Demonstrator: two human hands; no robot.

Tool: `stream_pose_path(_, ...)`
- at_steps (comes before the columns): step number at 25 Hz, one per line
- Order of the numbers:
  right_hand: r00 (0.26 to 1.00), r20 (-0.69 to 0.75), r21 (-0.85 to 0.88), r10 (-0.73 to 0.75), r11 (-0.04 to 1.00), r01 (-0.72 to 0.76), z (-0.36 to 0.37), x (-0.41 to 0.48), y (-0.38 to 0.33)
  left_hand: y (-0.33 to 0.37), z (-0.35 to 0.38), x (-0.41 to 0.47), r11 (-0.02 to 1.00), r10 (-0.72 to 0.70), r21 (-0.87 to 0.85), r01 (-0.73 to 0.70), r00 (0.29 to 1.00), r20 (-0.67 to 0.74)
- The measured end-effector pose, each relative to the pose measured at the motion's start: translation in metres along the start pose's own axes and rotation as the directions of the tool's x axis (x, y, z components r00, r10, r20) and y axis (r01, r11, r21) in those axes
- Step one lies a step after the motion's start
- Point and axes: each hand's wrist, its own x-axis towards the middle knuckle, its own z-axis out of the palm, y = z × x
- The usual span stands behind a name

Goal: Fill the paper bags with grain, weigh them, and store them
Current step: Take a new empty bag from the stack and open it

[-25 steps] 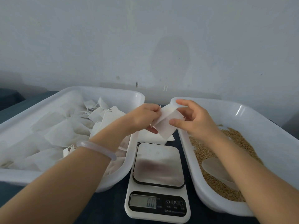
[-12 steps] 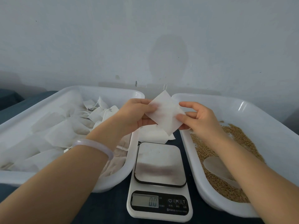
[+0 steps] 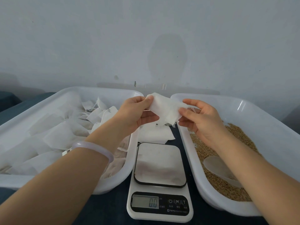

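The scale's point(image 3: 159, 184) display reads 0.0, beside buttons marked M and T; the smaller print is unreadable. Above it, the left hand point(image 3: 134, 114) and right hand point(image 3: 203, 120) pinch a crumpled paper bag point(image 3: 165, 108) by opposite ends, fingers point(image 3: 186, 111) curled on it. White bags point(image 3: 56, 138) crowd the left tray point(image 3: 105, 93). Grain point(image 3: 211, 143) and a scoop point(image 3: 215, 166) lie in the right tray point(image 3: 267, 127).

Both forearms were extended forward and angled inward. The left hand point(image 3: 134, 113) and right hand point(image 3: 203, 120) were raised level, close together but apart, each pinching an opposite edge of one paper bag point(image 3: 164, 108) between thumb and curled fingers.
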Motion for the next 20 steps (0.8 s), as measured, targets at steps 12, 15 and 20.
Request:
stream_pose_path(12,0.991,0.112,-0.066,-0.070,0.995,0.078,0.004,-0.008,0.000,0.002,0.009,-0.024,0.585,0.327,0.586,-0.560,0.825,0.461)
stream_pose_path(15,0.987,0.143,-0.057,-0.070,0.995,0.079,0.004,-0.010,0.001,-0.003,0.011,-0.023,0.573,0.343,0.624,-0.531,0.847,0.406)
stream_pose_path(20,0.988,0.134,-0.066,-0.077,0.994,0.087,0.004,-0.009,0.001,-0.005,0.009,-0.018,0.622,0.355,0.613,-0.487,0.873,0.334)
